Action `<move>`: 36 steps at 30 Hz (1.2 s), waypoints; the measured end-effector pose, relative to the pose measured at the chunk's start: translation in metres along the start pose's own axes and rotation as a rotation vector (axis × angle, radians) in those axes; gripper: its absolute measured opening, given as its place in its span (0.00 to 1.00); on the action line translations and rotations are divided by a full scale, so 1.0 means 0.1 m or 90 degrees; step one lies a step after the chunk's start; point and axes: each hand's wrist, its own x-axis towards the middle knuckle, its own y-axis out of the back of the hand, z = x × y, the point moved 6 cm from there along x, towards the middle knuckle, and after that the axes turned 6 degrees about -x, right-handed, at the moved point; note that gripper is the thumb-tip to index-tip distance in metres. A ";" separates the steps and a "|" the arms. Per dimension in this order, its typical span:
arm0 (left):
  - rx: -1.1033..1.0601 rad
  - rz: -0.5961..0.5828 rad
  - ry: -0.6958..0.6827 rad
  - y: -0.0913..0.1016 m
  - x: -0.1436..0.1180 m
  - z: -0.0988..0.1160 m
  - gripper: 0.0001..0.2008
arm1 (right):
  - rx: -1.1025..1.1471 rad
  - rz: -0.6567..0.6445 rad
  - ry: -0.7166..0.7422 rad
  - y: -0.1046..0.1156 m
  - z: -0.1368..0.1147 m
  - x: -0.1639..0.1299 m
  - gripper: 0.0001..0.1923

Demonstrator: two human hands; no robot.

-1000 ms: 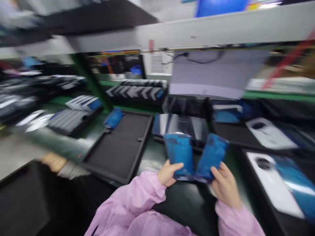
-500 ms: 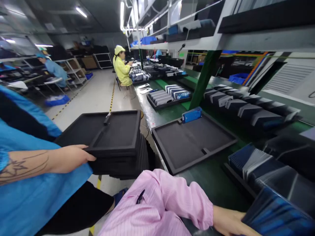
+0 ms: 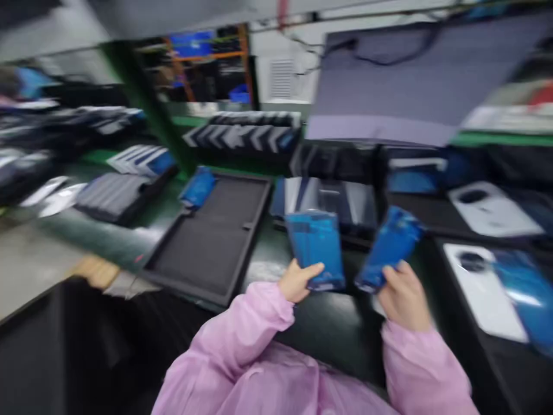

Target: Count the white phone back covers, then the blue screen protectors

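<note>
Head view: empty black tray (image 3: 216,236) left of hands.

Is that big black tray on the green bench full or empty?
Nearly empty: the black tray shows bare dark compartments, with one blue piece at its far corner; blur hides whether that piece sits inside.

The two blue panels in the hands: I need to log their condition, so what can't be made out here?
- Left panel, head view: surface detail lost to motion blur; left hand covers its lower corner.
- Right panel: blurred; right hand hides its lower end.
- Black tray: blurred.
</note>
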 end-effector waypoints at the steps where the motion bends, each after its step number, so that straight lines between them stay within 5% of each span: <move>1: 0.011 -0.008 0.008 0.00 0.00 -0.02 0.26 | 0.024 0.001 -0.024 -0.02 0.04 -0.01 0.20; 8: 0.074 -0.026 0.002 -0.01 -0.13 -0.22 0.24 | 0.020 -0.106 -0.061 -0.39 0.25 -0.17 0.19; 14: 0.071 0.058 -0.003 0.05 -0.13 -0.18 0.31 | 0.075 -0.003 -0.010 -0.14 0.09 -0.11 0.20; 24: 0.092 0.015 -0.044 0.01 -0.15 -0.17 0.28 | 0.013 -0.147 -0.017 -0.34 0.21 -0.14 0.20; 31: 0.079 0.078 -0.017 0.04 -0.18 -0.15 0.28 | 0.104 -0.047 -0.013 -0.08 0.07 -0.01 0.21; 36: 0.109 0.066 -0.045 0.04 -0.17 -0.15 0.27 | 0.127 -0.077 0.000 -0.06 -0.04 0.00 0.21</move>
